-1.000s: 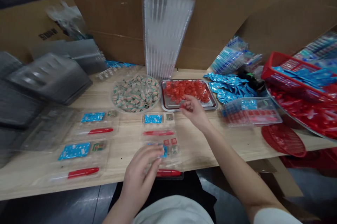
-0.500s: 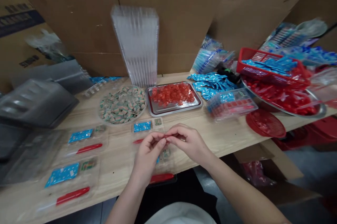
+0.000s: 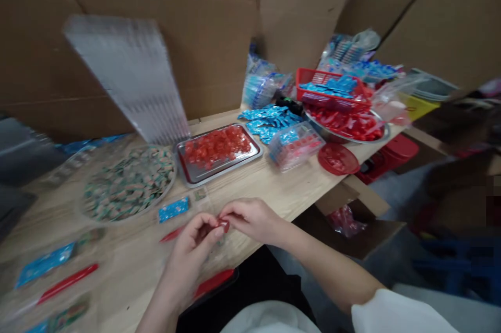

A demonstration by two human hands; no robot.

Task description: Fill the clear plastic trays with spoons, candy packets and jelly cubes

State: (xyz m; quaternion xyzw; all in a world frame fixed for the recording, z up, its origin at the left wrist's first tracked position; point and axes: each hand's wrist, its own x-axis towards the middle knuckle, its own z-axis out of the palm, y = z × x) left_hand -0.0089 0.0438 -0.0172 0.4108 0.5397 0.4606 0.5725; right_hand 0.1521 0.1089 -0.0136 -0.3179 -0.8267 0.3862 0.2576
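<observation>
A small shiny red piece (image 3: 224, 225), its kind too small to make out, sits between my two hands. My left hand (image 3: 191, 249) pinches it between thumb and fingers. From the other side, my right hand (image 3: 252, 219) closes its fingertips at the piece's upper edge. Beneath and around the hands lie clear plastic trays with a blue packet (image 3: 174, 210) and a red pen-shaped item (image 3: 171, 234). Just behind the hands, a metal tray (image 3: 195, 179) holds a heap of similar-looking red pieces. My left hand covers part of the nearest clear tray.
Left of the metal tray stands a round clear dish (image 3: 129, 181) of small green-and-tan packets. Behind it rises a stack of clear plastic trays (image 3: 129, 72). To the right are blue packets (image 3: 270, 119), a clear box (image 3: 295, 145), a red basket (image 3: 332, 100) and a small red bowl (image 3: 338, 161).
The view has swung right, so the table's things shift left. My hands stay together at the fingertips, and the red piece between them now shows more clearly.
</observation>
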